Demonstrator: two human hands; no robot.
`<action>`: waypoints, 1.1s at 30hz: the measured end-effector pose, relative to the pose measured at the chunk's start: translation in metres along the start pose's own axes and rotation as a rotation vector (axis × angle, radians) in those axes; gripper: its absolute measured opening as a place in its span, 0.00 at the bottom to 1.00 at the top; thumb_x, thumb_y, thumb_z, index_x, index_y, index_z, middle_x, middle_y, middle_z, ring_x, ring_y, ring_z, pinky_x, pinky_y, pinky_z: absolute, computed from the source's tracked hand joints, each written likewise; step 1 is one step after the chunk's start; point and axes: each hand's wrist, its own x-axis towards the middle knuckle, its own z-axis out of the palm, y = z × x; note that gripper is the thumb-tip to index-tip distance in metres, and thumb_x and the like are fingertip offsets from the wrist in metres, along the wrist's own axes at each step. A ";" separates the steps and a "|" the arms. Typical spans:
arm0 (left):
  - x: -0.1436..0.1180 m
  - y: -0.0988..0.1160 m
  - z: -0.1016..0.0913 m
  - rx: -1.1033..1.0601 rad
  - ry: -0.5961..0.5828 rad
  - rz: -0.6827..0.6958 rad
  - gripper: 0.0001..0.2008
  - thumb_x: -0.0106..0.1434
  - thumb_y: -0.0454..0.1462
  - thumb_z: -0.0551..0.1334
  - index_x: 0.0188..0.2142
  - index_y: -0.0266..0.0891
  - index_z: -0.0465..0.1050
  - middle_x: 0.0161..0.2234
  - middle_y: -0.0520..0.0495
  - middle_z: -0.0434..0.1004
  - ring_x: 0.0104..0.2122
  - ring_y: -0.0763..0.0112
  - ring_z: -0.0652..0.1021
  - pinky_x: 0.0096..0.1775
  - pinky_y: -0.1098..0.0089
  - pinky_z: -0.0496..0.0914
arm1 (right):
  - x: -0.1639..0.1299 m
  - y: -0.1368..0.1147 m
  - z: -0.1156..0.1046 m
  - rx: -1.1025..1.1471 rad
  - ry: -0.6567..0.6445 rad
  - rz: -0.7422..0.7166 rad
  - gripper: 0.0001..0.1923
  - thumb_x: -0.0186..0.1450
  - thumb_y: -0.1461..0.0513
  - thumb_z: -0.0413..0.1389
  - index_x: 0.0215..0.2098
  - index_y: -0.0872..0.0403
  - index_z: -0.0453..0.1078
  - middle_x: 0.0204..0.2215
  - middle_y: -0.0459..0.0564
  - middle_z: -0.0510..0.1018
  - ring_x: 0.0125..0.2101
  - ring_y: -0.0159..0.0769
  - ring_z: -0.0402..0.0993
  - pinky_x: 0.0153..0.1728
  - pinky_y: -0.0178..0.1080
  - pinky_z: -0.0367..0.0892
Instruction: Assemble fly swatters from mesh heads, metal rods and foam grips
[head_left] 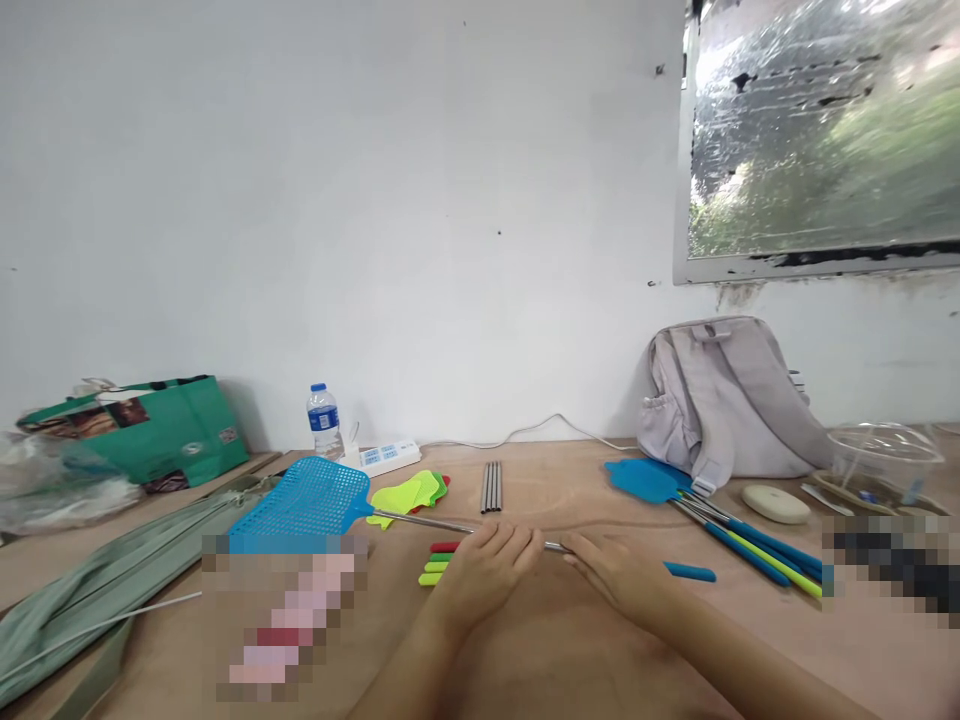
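Observation:
My left hand [496,560] is wrapped round the metal rod of a blue fly swatter [315,500]. Close to it, my right hand [611,570] grips the same rod further along. The mesh head extends to the left, and a blue handle [690,572] pokes out beyond my right hand. Partly hidden by my left hand lie red, green and yellow-green handles [433,568]. Just behind are several loose metal tubes [491,487] side by side. Yellow-green, green and red swatter heads [409,495] are stacked beneath the held rod's left part.
At right, several fly swatters [739,535] lie in a bundle before a grey backpack [727,400]. A round beige object [776,504] and a clear plastic container [885,460] are nearby. At left are a green bag [180,430], a water bottle [324,420] and a power strip [390,458].

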 end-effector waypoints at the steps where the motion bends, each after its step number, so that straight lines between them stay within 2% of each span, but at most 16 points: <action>1: 0.000 -0.001 0.000 0.008 -0.004 0.011 0.12 0.61 0.29 0.49 0.43 0.36 0.62 0.33 0.48 0.71 0.32 0.72 0.70 0.37 0.69 0.59 | 0.000 0.001 0.001 0.001 0.007 -0.006 0.12 0.66 0.61 0.41 0.42 0.49 0.63 0.28 0.46 0.77 0.25 0.33 0.72 0.23 0.33 0.58; 8: -0.012 -0.019 0.003 0.041 0.039 -0.023 0.12 0.59 0.27 0.50 0.42 0.38 0.62 0.31 0.50 0.70 0.30 0.72 0.69 0.34 0.69 0.58 | 0.002 0.012 -0.003 -0.045 0.056 -0.057 0.13 0.66 0.61 0.39 0.38 0.51 0.65 0.27 0.48 0.76 0.25 0.33 0.72 0.23 0.33 0.58; 16: -0.025 -0.032 0.009 0.090 0.034 -0.081 0.10 0.60 0.30 0.52 0.42 0.39 0.61 0.28 0.51 0.68 0.28 0.72 0.69 0.33 0.68 0.57 | -0.001 0.032 0.000 -0.098 0.087 -0.111 0.14 0.66 0.62 0.39 0.36 0.52 0.67 0.27 0.48 0.76 0.26 0.33 0.72 0.25 0.34 0.59; 26: -0.031 -0.037 0.007 0.142 0.059 -0.097 0.09 0.60 0.30 0.51 0.40 0.39 0.63 0.27 0.51 0.68 0.27 0.72 0.69 0.34 0.68 0.58 | -0.009 0.059 -0.008 -0.183 0.053 -0.172 0.14 0.66 0.61 0.39 0.33 0.51 0.66 0.22 0.46 0.74 0.23 0.31 0.69 0.22 0.34 0.52; 33: -0.034 -0.045 0.007 0.139 0.061 -0.101 0.07 0.60 0.30 0.52 0.38 0.40 0.64 0.27 0.52 0.68 0.27 0.72 0.68 0.34 0.69 0.58 | -0.017 0.075 -0.019 -0.253 0.056 -0.159 0.17 0.67 0.60 0.38 0.29 0.53 0.67 0.20 0.46 0.72 0.21 0.29 0.67 0.20 0.35 0.47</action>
